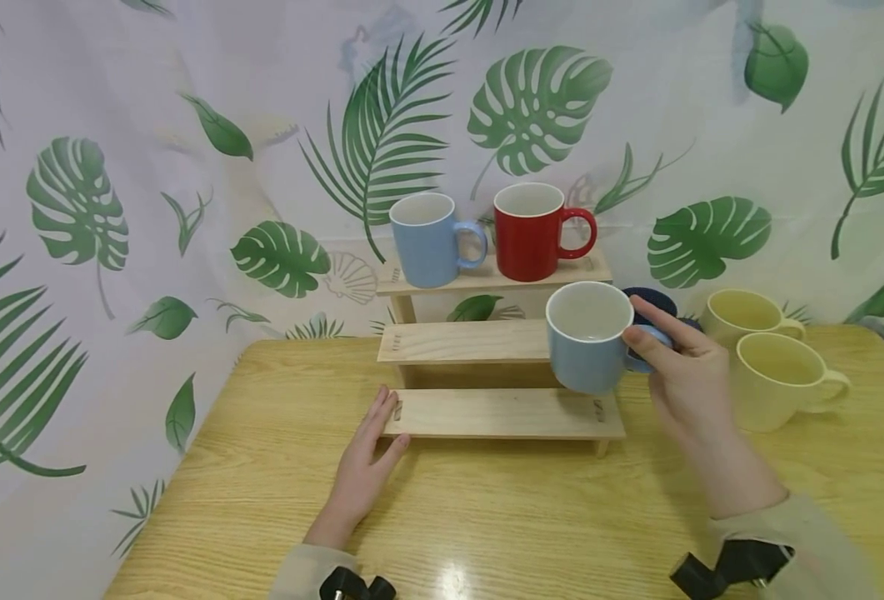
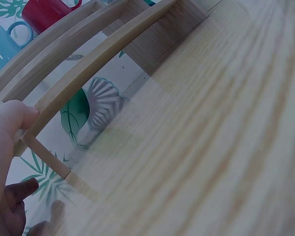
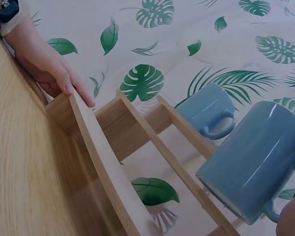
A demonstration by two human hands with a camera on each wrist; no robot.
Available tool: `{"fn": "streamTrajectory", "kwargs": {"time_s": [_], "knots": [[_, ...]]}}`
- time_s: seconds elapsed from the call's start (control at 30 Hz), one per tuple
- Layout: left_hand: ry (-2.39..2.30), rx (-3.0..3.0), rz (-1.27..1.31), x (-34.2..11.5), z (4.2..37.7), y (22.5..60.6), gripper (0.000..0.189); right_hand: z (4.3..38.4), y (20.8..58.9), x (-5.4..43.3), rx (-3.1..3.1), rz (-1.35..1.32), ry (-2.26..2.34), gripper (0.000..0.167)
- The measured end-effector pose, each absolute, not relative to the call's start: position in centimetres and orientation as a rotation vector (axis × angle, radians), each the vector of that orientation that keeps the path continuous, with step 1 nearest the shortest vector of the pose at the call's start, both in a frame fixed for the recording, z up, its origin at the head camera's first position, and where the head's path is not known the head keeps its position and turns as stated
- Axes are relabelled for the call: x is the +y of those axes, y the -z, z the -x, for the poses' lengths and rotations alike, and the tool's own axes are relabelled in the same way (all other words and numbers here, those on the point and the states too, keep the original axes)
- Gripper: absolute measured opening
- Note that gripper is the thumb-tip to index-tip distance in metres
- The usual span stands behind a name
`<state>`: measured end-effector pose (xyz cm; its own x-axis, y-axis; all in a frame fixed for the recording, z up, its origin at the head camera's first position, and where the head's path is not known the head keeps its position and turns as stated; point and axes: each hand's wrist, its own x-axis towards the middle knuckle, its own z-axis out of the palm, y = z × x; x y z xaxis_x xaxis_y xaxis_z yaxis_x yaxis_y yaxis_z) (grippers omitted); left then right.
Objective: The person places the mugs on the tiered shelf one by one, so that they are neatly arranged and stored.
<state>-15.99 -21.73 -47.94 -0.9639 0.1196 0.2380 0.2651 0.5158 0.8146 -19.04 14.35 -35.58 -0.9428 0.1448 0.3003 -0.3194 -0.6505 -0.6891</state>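
My right hand (image 1: 685,375) pinches the handle of a light blue mug (image 1: 587,342), thumb and forefinger at its top. The mug hangs upright in front of the right end of the middle tier of a three-tier wooden rack (image 1: 486,414); in the right wrist view this mug (image 3: 255,162) appears large. At the rack's left end, my left hand (image 1: 362,467) rests against the lowest tier with fingers fairly straight, thumb at the front edge. On the top tier stand another light blue mug (image 1: 425,246) and a red mug (image 1: 529,237), handles to the right.
Two pale yellow mugs (image 1: 779,387) stand on the table (image 1: 486,517) right of my right hand. Behind that hand a dark blue mug (image 1: 647,302) is mostly hidden. A leaf-patterned cloth (image 1: 284,100) hangs behind the rack.
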Motion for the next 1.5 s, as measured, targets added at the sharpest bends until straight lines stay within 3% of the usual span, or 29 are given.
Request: {"fn": "streamTrajectory", "kwargs": {"time_s": [0.33,0.73,1.5], "knots": [[1.430,-2.613,0.328,-21.7,16.0,47.9,0.065,21.5,35.5,10.5,-1.384,-0.215,-2.612,0.030],[1.416,-2.612,0.320,-21.6,15.8,47.8,0.064,23.7,36.0,6.1,-1.431,-0.279,-2.588,0.031],[1.421,-2.626,0.328,-21.8,16.0,47.8,0.063,25.2,37.0,0.9,-1.437,-0.255,-2.648,0.032]]}}
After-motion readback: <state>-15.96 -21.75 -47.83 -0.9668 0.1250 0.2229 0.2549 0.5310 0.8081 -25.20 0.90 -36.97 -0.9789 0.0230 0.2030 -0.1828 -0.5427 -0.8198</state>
